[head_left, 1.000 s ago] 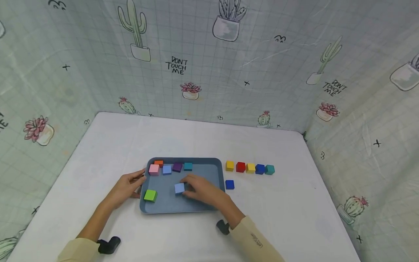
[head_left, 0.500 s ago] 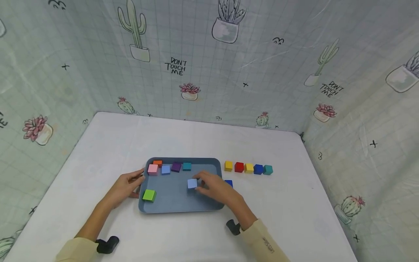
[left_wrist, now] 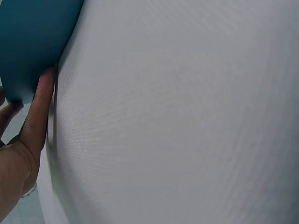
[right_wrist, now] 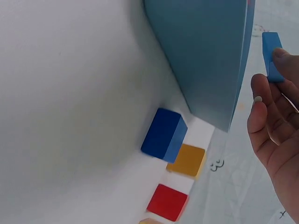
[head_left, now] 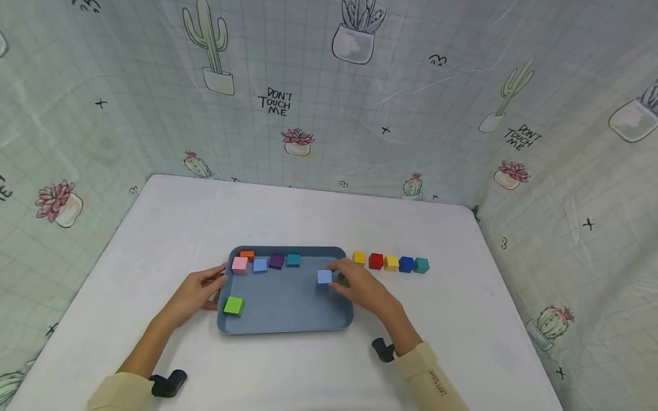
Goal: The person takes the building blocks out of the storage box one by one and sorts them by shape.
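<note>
Above the right part of a blue-grey tray (head_left: 288, 311), my right hand (head_left: 362, 288) pinches a light blue cube (head_left: 324, 277) between thumb and fingertips. The right wrist view shows this light blue cube (right_wrist: 271, 51) raised above the tray's rim. My left hand (head_left: 192, 297) rests against the tray's left side, its fingers fairly straight; the left wrist view has a finger touching the outer wall. Along the tray's back lie orange (head_left: 248, 254), pink (head_left: 240, 265), light blue (head_left: 260, 266), purple (head_left: 276, 261) and teal (head_left: 293, 260) blocks. A lime green block (head_left: 234, 306) sits at the front left.
Right of the tray, a row on the white table (head_left: 288, 371) holds yellow (head_left: 359, 258), red (head_left: 376, 261), yellow (head_left: 391, 263), blue (head_left: 406, 264) and teal (head_left: 421, 265) cubes. Another dark blue cube (right_wrist: 163, 133) shows beside the tray in the right wrist view.
My right hand has carried the light blue cube rightward and toward the tray's back, from the middle to its right side. The left hand has stayed at the tray's left edge.
</note>
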`<control>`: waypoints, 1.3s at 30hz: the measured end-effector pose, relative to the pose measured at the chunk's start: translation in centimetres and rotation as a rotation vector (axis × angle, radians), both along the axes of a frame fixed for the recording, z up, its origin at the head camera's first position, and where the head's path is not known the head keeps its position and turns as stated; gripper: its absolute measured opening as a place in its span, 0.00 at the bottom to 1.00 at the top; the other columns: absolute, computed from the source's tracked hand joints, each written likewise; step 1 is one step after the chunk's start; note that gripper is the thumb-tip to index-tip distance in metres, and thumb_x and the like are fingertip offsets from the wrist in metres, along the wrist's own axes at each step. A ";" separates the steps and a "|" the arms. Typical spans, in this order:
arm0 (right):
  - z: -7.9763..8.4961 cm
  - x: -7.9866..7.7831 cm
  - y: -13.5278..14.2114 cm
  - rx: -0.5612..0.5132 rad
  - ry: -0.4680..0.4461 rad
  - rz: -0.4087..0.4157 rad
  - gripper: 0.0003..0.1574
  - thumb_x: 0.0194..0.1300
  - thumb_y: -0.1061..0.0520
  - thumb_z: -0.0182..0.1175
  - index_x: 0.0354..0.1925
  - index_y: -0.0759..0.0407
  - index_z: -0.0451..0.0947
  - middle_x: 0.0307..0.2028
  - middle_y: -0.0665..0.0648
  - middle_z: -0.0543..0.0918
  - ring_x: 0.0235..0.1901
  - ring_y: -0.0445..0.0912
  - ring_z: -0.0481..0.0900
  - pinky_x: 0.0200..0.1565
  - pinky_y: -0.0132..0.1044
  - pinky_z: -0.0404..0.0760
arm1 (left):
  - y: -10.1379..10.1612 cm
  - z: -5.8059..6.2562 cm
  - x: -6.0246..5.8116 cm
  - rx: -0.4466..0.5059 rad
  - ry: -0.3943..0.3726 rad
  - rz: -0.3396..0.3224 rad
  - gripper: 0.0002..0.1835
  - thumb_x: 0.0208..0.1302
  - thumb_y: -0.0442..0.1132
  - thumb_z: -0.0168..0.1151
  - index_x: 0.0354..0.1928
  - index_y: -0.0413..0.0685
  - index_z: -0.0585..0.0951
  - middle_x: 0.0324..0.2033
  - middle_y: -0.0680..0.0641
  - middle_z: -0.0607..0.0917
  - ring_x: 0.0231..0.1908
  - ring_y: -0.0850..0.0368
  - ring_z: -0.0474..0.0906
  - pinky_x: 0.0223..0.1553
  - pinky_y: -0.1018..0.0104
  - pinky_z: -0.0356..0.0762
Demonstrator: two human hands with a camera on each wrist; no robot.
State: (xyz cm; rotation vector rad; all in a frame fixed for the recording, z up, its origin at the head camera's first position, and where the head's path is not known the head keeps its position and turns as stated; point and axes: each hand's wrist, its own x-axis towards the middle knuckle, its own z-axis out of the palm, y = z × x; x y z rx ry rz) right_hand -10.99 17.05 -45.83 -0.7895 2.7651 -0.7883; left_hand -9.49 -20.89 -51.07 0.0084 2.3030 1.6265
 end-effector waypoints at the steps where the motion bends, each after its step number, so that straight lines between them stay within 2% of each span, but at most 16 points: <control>1: -0.1 0.0 0.2 -0.005 0.006 -0.006 0.25 0.60 0.58 0.66 0.56 0.56 0.74 0.43 0.51 0.76 0.38 0.41 0.76 0.40 0.27 0.78 | 0.0 0.0 0.0 0.001 -0.001 0.000 0.33 0.70 0.45 0.54 0.70 0.37 0.57 0.63 0.29 0.64 0.50 0.40 0.72 0.32 0.62 0.82; 8: -0.3 0.0 1.6 -0.014 -0.016 -0.083 0.26 0.60 0.59 0.66 0.56 0.55 0.74 0.43 0.51 0.77 0.38 0.38 0.75 0.37 0.23 0.77 | 0.1 0.0 -0.1 -0.005 -0.008 -0.001 0.33 0.70 0.45 0.53 0.70 0.37 0.57 0.64 0.29 0.63 0.50 0.41 0.73 0.32 0.62 0.82; 12: -0.3 -0.1 2.6 -0.031 -0.020 -0.110 0.25 0.60 0.60 0.66 0.56 0.55 0.74 0.44 0.53 0.78 0.38 0.39 0.75 0.34 0.24 0.78 | 0.1 0.1 -0.1 -0.005 -0.008 -0.004 0.33 0.70 0.44 0.53 0.70 0.37 0.57 0.64 0.29 0.63 0.51 0.39 0.72 0.32 0.62 0.82; 17: -0.2 -0.1 3.5 -0.049 -0.025 -0.127 0.24 0.59 0.61 0.66 0.54 0.55 0.75 0.43 0.50 0.77 0.36 0.40 0.75 0.33 0.26 0.78 | 0.0 0.1 -0.1 -0.010 -0.008 0.004 0.33 0.70 0.45 0.53 0.70 0.37 0.57 0.63 0.29 0.64 0.52 0.39 0.72 0.32 0.62 0.82; 26: -1.1 0.5 5.1 -0.035 -0.067 -0.246 0.25 0.60 0.57 0.66 0.56 0.53 0.75 0.42 0.50 0.79 0.36 0.40 0.76 0.36 0.28 0.79 | 0.2 0.2 -0.1 -0.014 -0.007 0.001 0.33 0.70 0.44 0.53 0.70 0.38 0.57 0.62 0.28 0.65 0.51 0.38 0.72 0.33 0.62 0.82; 32: -1.6 0.9 6.4 -0.013 -0.057 -0.275 0.23 0.60 0.56 0.65 0.55 0.52 0.76 0.43 0.48 0.78 0.37 0.39 0.76 0.39 0.29 0.78 | 0.2 0.1 0.0 -0.029 0.000 0.000 0.32 0.70 0.44 0.53 0.70 0.37 0.57 0.62 0.28 0.65 0.51 0.38 0.72 0.32 0.62 0.82; 39: -2.0 1.3 7.5 -0.010 -0.067 -0.306 0.25 0.60 0.57 0.66 0.56 0.52 0.75 0.44 0.48 0.78 0.37 0.41 0.76 0.39 0.33 0.79 | 0.2 0.1 0.0 -0.031 0.008 -0.004 0.32 0.70 0.44 0.53 0.70 0.38 0.57 0.62 0.28 0.65 0.50 0.39 0.72 0.32 0.62 0.82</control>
